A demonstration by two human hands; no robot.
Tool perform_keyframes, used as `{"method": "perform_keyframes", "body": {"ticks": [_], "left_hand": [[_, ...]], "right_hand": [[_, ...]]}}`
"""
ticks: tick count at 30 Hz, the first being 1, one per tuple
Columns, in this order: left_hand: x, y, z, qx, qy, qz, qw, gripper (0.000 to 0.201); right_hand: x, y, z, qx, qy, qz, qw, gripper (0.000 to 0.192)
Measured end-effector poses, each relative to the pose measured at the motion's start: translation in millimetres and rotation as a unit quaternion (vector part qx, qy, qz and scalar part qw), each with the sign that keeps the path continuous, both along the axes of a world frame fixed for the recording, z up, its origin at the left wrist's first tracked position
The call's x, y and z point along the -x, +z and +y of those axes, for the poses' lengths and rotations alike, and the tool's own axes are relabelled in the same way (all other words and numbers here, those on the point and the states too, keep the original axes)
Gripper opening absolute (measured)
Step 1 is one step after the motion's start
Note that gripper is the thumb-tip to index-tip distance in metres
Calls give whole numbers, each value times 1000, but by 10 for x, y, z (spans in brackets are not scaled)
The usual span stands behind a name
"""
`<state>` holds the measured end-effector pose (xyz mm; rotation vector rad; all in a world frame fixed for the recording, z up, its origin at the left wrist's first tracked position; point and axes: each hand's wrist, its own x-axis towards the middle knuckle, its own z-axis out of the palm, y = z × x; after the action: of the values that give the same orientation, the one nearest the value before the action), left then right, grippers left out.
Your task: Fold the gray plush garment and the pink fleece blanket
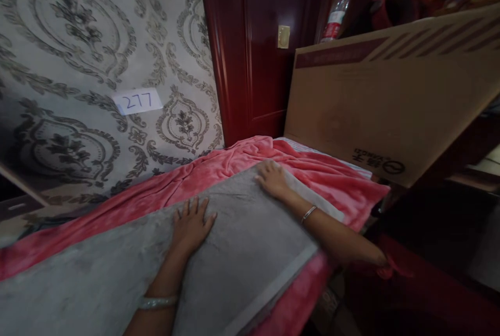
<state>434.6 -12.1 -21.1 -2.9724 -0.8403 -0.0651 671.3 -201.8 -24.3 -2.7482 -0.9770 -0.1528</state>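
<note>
- Left hand (pixel 192 225): palm down, fingers spread wide
- Right hand (pixel 272 179): flat, fingers slightly apart
- Grey plush cloth (pixel 250 242): lies beneath both hands
- Pink plush blanket (pixel 236 159): lies under the cloth, showing beyond both hands

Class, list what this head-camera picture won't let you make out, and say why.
All in the head view:
Both palms: the left hand and right hand lie palm down on the grey cloth.
The grey cloth's left end: cut off by the picture's edge.
The pink blanket underneath: partly hidden by the grey cloth.
The bottle label's print: too small.
The box's right end: cut off.
</note>
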Motion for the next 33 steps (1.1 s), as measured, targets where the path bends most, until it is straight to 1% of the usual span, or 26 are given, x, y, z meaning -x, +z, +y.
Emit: {"method": "perform_keyframes", "body": {"ticks": [2, 3, 4, 5, 7, 9, 11, 14, 17, 19, 21, 25, 28, 30, 33], "left_hand": [[-6, 5, 0, -1, -2, -4, 1000, 64], [-9, 5, 1, -1, -3, -7, 1000, 64], [-13, 3, 4, -3, -5, -10, 1000, 64], [-17, 0, 7, -4, -6, -12, 1000, 64], [-24, -5, 13, -5, -7, -14, 1000, 64], [-26, -3, 14, -4, -5, -11, 1000, 64], [-24, 7, 7, 0, -6, -6, 1000, 64], [-15, 23, -10, -4, -14, -14, 1000, 65], [-15, 23, -30, -6, -20, -37, 999, 64], [-17, 24, -48, -2, -23, -51, 998, 63], [-12, 45, -75, -5, -29, -66, 997, 61], [23, 161, -179, -32, -47, -69, 996, 57], [51, 228, -345, -41, -71, -49, 995, 54], [76, 203, -507, -30, -111, -36, 993, 55], [166, 64, -765, -1, -212, -22, 977, 60]], "right_hand": [[291, -55, 24, 7, 87, 12, 996, 64], [390, -84, 1, 13, 111, 20, 994, 65], [447, -110, -51, 19, 114, 26, 993, 65], [462, -131, -136, 27, 99, 29, 994, 65], [393, -158, -397, 47, 39, 28, 998, 66], [260, -187, -744, 68, -36, 31, 997, 66], [145, -235, -1112, 80, -88, 36, 992, 66], [88, -324, -1585, 78, -115, 43, 989, 63], [122, -357, -1877, 74, -120, 49, 989, 60], [146, -323, -1974, 73, -122, 51, 989, 58], [163, -254, -2013, 70, -120, 49, 989, 56], [219, -106, -1992, 64, -122, 34, 990, 50], [281, -64, -1949, 65, -137, 28, 988, 47], [318, -72, -1932, 66, -150, 26, 986, 46], [367, -114, -1939, 62, -160, 21, 985, 46]]}}
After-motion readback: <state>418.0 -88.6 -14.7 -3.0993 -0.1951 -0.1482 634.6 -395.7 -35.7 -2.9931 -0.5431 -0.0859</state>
